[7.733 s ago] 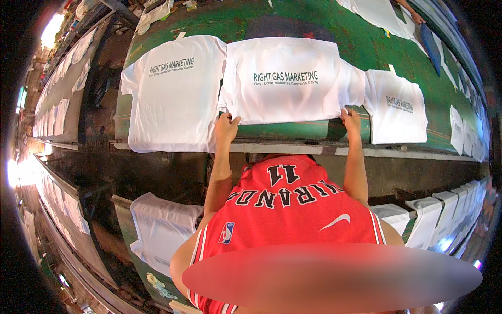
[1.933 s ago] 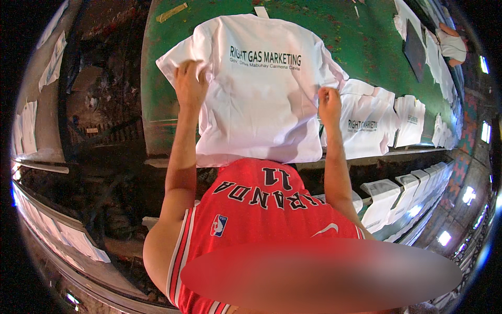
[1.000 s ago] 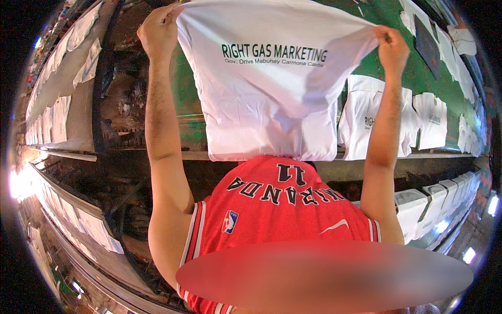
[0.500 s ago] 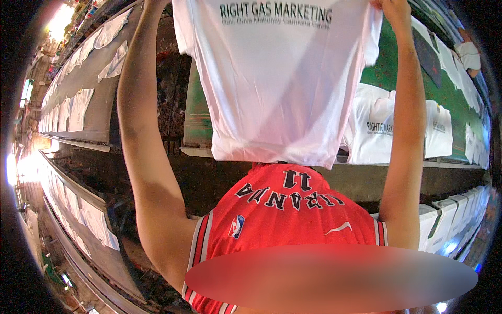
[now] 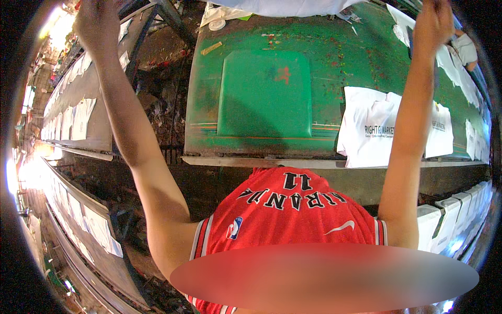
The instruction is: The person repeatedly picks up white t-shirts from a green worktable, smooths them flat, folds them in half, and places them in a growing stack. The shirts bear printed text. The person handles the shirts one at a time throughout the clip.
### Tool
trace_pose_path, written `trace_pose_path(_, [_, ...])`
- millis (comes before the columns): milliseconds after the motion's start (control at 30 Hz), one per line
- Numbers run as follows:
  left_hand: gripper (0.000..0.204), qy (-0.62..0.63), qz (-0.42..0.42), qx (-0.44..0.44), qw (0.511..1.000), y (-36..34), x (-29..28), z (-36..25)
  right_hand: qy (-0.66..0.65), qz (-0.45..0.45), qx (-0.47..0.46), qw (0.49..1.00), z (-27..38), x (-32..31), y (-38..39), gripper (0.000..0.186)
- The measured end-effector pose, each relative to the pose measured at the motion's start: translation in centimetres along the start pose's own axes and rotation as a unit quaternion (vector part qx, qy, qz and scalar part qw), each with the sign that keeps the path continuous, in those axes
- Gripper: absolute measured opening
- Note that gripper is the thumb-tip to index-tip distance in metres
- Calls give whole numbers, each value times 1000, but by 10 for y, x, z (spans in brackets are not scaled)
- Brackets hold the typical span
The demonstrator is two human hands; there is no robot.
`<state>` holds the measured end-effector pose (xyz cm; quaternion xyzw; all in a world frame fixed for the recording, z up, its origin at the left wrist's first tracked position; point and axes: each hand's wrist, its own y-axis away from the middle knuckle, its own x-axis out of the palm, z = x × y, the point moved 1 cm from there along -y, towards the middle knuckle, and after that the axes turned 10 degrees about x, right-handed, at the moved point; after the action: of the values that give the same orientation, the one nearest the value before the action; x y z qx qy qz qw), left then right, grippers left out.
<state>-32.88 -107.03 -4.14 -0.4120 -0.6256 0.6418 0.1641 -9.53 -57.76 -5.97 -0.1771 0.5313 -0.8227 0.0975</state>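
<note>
My arms reach forward and wide apart to the top of the view. My left hand [image 5: 98,23] is at the upper left, smeared and partly cut off by the frame edge. Over the far right of the green table [image 5: 334,57] is my right hand [image 5: 435,23], its fingers blurred and cropped. A white T-shirt [image 5: 285,6] shows only its lower part along the top edge, between my hands; any contact with them is out of sight. Below it a raised green pad [image 5: 264,94] lies uncovered on the table. A printed white T-shirt [image 5: 368,125] lies right of the pad.
Another white shirt [image 5: 439,131] lies farther right on the table. Dark tables [image 5: 91,120] with white shirts stand to the left. A row of white-covered boards [image 5: 444,220] is at lower right. A small round lid [image 5: 217,24] and a tape scrap [image 5: 212,48] lie near the table's far end.
The white T-shirt has moved up and away from me, uncovering the green pad. My hands have spread farther apart, the left one moving left and the right one moving right.
</note>
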Motion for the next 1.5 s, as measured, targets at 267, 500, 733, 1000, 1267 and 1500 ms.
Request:
trace_pose_path(267, [14, 72, 126, -114, 983, 199, -107, -64, 148, 167, 51, 973, 71, -173, 161, 20])
trace_pose_path(500, [13, 139, 284, -304, 899, 234, -122, -69, 154, 224, 180, 945, 86, -206, 204, 24])
trace_pose_path(733, [25, 165, 475, -300, 811, 301, 77, -15, 155, 346, 388, 840, -68, -102, 285, 23])
trace_pose_path(1000, [45, 15, 446, -206, 871, 420, 107, 12, 258, 397, 396, 787, -132, -128, 408, 41])
trace_pose_path(1267, [65, 97, 501, -451, 732, 528, 4, -39, 355, 386, 502, 687, -73, -230, 444, 47])
trace_pose_path(1500, [57, 227, 366, -604, 670, 532, 10, -39, 234, 330, 746, 530, -73, -209, 443, 47])
